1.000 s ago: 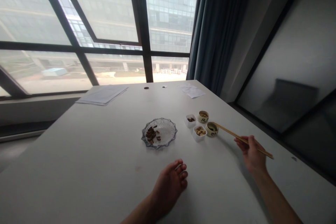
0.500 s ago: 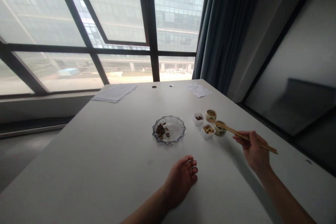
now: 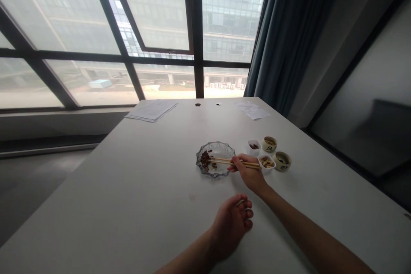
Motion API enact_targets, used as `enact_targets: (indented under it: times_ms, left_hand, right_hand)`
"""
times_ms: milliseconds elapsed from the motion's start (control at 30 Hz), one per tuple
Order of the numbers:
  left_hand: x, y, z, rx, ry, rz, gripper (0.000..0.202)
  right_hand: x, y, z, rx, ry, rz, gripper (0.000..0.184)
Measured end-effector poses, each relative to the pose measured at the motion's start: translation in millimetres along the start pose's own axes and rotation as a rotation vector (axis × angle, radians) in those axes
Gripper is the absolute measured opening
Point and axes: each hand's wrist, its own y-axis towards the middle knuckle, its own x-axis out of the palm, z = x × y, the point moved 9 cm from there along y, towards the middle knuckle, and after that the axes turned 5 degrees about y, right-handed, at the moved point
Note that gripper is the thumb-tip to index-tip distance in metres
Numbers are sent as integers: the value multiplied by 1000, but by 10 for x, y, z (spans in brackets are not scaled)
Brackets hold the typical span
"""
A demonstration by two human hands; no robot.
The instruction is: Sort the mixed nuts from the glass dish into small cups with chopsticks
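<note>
**My right hand [image 3: 247,172] pinches wooden chopsticks [image 3: 221,161] over a glass dish [image 3: 223,146] at 12 o'clock on the bench [image 3: 144,180].**
Closed around the sticks, the hand keeps them low and nearly level, so the tips reach the dark pieces [image 3: 205,159] in the dish; whether they have hold of any, I cannot tell. My left hand [image 3: 231,227] rests empty at 6 o'clock, fingers loosely curled. Small white tubs [image 3: 266,162] and cups [image 3: 281,161] stand grouped at 1 o'clock, within the chopsticks' reach.
</note>
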Motion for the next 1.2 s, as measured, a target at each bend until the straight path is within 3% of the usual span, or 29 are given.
enact_targets:
  times_ms: [167,367,467,633,833,1200]
  left_hand:
    - [-3,1,-9,-5,-14,5,14]
    - [7,-6,-7,-1,-9,7,14]
    - [1,-7,0,3,-8,14,14]
    - [-9,-1,-14,-9,-5,10,14]
    - [2,0,-13,-1,-15,-9,14]
    - [16,-1,-9,3,-4,-3,16]
  right_hand:
    - [10,22,-45,-108,-93,-24,34]
    - [88,-3,-37,-104,-91,-114,33]
    - [45,-15,-69,-141,-119,-56,32]
    - [-44,-23,33,-72,-25,48,33]
    - [32,-65,140,5,-7,-10,35]
    - [-50,-122,213,17,-19,-21,34]
